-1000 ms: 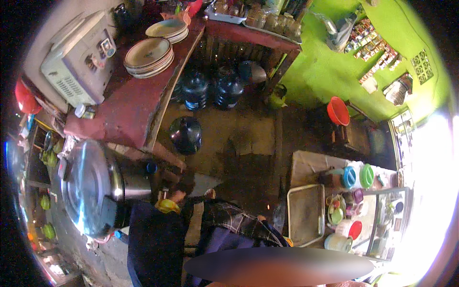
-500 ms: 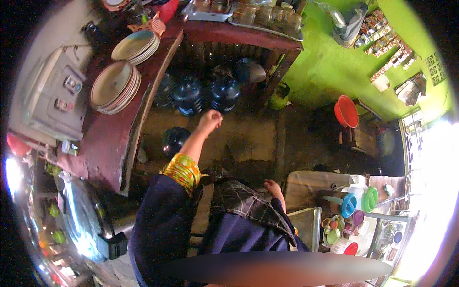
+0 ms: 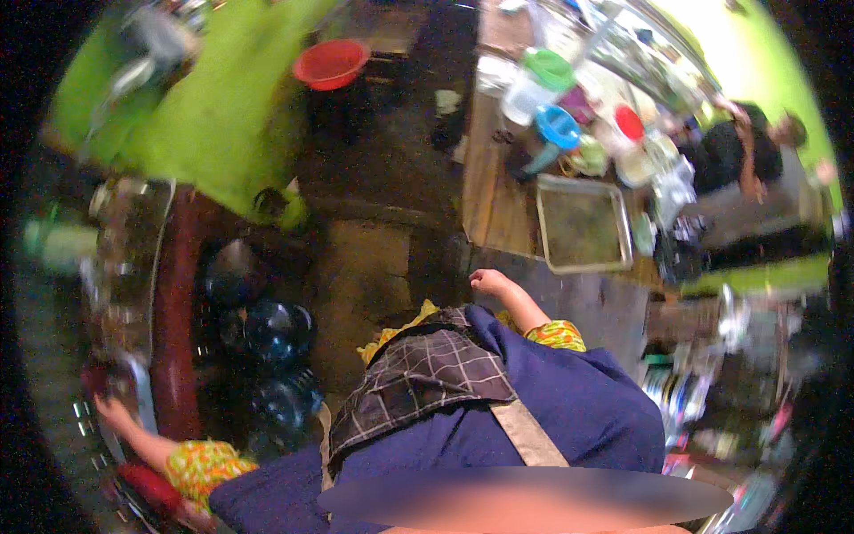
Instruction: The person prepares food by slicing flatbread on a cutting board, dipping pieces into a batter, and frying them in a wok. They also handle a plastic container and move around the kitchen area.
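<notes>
My left hand (image 3: pixel 114 413) is stretched out at the far left, over the dark red counter (image 3: pixel 178 356), beside the edge of a tray (image 3: pixel 142 392). It is blurred, but its fingers look extended, with nothing visible in them. My right hand (image 3: pixel 487 282) hangs in front of my body near the wooden table (image 3: pixel 494 205). Its fingers are curled in and no object shows in them. Below the counter, between my arms, stand large dark blue water jugs (image 3: pixel 280 331). A dark checked apron (image 3: pixel 427 383) covers my front.
On the table to the right sit a rectangular tray (image 3: pixel 584 222), a blue-lidded pitcher (image 3: pixel 558 126), a green-lidded container (image 3: pixel 547 69) and a red-lidded tub (image 3: pixel 628 123). A red basin (image 3: pixel 331 64) stands ahead. Another person (image 3: pixel 743 147) in black is at the far right.
The view has swung round to the right. My left hand has gone from above the jugs to the counter at far left. The table and its containers now lie ahead and right.
</notes>
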`<action>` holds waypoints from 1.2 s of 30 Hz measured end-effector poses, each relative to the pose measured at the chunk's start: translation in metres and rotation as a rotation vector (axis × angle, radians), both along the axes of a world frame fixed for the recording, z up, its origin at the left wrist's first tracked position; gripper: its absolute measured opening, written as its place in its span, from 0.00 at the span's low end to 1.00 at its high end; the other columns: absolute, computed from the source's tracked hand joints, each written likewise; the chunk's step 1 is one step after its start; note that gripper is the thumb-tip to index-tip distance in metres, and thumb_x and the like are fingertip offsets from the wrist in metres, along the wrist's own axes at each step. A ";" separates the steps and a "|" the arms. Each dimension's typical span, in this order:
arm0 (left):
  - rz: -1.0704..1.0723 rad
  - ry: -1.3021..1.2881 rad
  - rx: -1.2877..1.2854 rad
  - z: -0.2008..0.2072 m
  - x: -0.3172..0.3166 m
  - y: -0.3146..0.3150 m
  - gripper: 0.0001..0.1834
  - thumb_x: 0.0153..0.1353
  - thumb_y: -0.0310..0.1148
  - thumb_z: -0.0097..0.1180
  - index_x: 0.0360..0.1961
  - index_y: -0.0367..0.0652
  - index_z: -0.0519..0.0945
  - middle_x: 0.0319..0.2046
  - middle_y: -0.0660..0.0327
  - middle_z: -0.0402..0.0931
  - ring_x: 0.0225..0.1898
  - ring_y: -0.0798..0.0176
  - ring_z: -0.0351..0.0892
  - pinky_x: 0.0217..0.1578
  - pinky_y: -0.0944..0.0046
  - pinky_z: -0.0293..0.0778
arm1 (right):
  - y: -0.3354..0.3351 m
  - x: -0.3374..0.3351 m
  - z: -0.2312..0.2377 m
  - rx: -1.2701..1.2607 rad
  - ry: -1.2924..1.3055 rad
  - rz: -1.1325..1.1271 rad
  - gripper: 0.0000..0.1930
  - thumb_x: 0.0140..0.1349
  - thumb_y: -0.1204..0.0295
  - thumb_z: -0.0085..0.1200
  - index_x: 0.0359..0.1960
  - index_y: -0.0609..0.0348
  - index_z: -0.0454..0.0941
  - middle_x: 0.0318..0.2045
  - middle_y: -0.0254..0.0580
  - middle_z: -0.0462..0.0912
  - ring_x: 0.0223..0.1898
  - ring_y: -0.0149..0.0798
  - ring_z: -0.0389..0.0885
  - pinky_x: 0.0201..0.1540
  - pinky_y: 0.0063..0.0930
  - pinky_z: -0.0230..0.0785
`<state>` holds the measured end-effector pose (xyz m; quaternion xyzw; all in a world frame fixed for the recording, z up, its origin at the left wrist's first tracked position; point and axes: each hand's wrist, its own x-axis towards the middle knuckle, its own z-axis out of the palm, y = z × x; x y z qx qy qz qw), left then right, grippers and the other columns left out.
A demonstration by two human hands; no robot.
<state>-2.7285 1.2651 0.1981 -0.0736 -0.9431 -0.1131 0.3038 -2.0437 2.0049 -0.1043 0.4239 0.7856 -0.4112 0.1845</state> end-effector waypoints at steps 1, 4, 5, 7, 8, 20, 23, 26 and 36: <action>0.229 -0.083 -0.269 -0.002 -0.031 -0.007 0.28 0.56 0.45 0.50 0.56 0.43 0.67 0.51 0.48 0.69 0.51 0.47 0.69 0.51 0.57 0.65 | -0.008 0.003 0.006 0.058 -0.053 0.002 0.18 0.53 0.62 0.50 0.45 0.53 0.75 0.42 0.43 0.79 0.45 0.43 0.76 0.49 0.34 0.67; 0.142 -0.445 -0.057 -0.020 -0.067 0.000 0.31 0.54 0.44 0.55 0.56 0.36 0.65 0.52 0.42 0.66 0.55 0.48 0.65 0.54 0.53 0.62 | -0.031 0.017 0.021 0.022 -0.076 -0.110 0.18 0.53 0.63 0.49 0.46 0.54 0.75 0.42 0.43 0.79 0.45 0.44 0.76 0.49 0.34 0.67; 0.116 -0.464 -0.057 -0.024 -0.071 0.007 0.32 0.54 0.45 0.55 0.55 0.37 0.66 0.52 0.43 0.66 0.55 0.48 0.65 0.54 0.52 0.62 | -0.036 0.019 0.023 0.002 -0.087 -0.138 0.18 0.53 0.63 0.49 0.46 0.54 0.74 0.42 0.43 0.79 0.45 0.44 0.76 0.49 0.34 0.67; 0.217 -0.534 -0.168 -0.023 -0.067 0.019 0.32 0.52 0.47 0.56 0.54 0.38 0.67 0.51 0.44 0.68 0.54 0.48 0.66 0.53 0.50 0.62 | -0.048 0.023 0.024 -0.026 -0.100 -0.167 0.19 0.53 0.63 0.49 0.47 0.54 0.74 0.43 0.43 0.79 0.45 0.44 0.76 0.49 0.34 0.67; 0.262 -0.556 -0.217 -0.020 -0.064 0.024 0.32 0.51 0.48 0.56 0.53 0.39 0.68 0.50 0.45 0.68 0.53 0.48 0.66 0.53 0.50 0.62 | -0.054 0.024 0.022 0.009 -0.098 -0.171 0.19 0.53 0.63 0.49 0.47 0.53 0.74 0.43 0.43 0.79 0.45 0.43 0.76 0.49 0.34 0.68; 0.115 0.470 0.104 0.060 0.200 0.239 0.28 0.44 0.51 0.64 0.37 0.38 0.77 0.35 0.55 0.78 0.34 0.54 0.78 0.34 0.54 0.74 | -0.016 0.054 0.087 0.053 0.253 -0.042 0.18 0.57 0.63 0.47 0.48 0.55 0.73 0.44 0.45 0.78 0.46 0.44 0.75 0.50 0.33 0.66; -0.556 -0.174 1.047 0.039 0.300 0.369 0.26 0.55 0.43 0.56 0.47 0.33 0.70 0.43 0.52 0.73 0.42 0.58 0.75 0.37 0.62 0.75 | 0.013 0.066 0.143 0.030 0.499 0.002 0.19 0.58 0.63 0.47 0.50 0.54 0.71 0.44 0.44 0.77 0.46 0.42 0.75 0.49 0.32 0.66; -0.934 -0.745 1.097 -0.032 0.422 0.518 0.26 0.57 0.37 0.49 0.56 0.38 0.63 0.52 0.54 0.66 0.52 0.57 0.68 0.42 0.62 0.73 | 0.023 0.080 0.191 -0.084 0.676 0.007 0.21 0.57 0.64 0.50 0.53 0.55 0.68 0.47 0.44 0.74 0.48 0.39 0.74 0.51 0.31 0.66; -1.608 -1.391 0.574 -0.078 0.691 0.758 0.24 0.58 0.40 0.50 0.55 0.45 0.63 0.53 0.53 0.61 0.58 0.53 0.58 0.58 0.53 0.55 | 0.067 0.161 0.217 -0.394 1.472 -0.662 0.45 0.51 0.69 0.60 0.64 0.47 0.40 0.54 0.46 0.63 0.57 0.44 0.63 0.58 0.40 0.59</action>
